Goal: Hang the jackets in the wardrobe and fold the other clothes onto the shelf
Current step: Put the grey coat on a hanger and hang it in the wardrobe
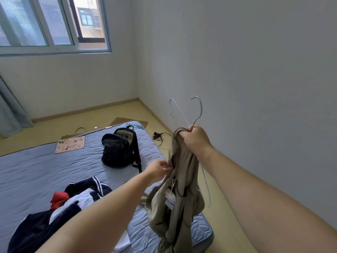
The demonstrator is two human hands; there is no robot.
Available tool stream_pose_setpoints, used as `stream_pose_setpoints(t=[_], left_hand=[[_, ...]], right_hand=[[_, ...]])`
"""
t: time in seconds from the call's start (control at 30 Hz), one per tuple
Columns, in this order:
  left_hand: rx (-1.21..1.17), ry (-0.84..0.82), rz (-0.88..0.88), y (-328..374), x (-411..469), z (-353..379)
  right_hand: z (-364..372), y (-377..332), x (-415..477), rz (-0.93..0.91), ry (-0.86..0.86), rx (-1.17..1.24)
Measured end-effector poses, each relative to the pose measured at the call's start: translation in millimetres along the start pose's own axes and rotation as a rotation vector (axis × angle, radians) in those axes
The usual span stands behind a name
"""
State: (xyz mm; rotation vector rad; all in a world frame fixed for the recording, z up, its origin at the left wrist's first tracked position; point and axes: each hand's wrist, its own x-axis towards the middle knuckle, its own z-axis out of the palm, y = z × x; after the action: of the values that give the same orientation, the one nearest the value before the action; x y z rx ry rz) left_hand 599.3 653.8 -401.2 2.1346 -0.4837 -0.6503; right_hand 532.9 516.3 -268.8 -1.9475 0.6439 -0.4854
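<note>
A beige jacket hangs in the air over the mattress's right edge, with paper tags showing at its inside. My right hand grips the jacket's top together with a white wire hanger, whose hook points up. A second thin hanger loop rises beside it. My left hand pinches the jacket's edge lower down on its left side. A heap of navy, white and red clothes lies on the mattress at the lower left.
A grey quilted mattress lies on the floor. On it stand a black backpack and a pink printed board. A black cable with a plug lies on the floor by the right wall. A window is at the upper left.
</note>
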Motion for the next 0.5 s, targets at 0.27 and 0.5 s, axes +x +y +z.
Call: stream_pose_setpoints(t=[0.27, 0.5], left_hand=[[-0.354, 0.007, 0.044, 64.8, -3.1, -45.4], [-0.162, -0.149, 0.268, 144.4, -30.9, -87.5]], right_hand=[[-38.0, 26.3, 7.0, 0.091, 0.028, -0.260], [-39.5, 34.3, 2.4, 0.152, -0.078, -0.233]])
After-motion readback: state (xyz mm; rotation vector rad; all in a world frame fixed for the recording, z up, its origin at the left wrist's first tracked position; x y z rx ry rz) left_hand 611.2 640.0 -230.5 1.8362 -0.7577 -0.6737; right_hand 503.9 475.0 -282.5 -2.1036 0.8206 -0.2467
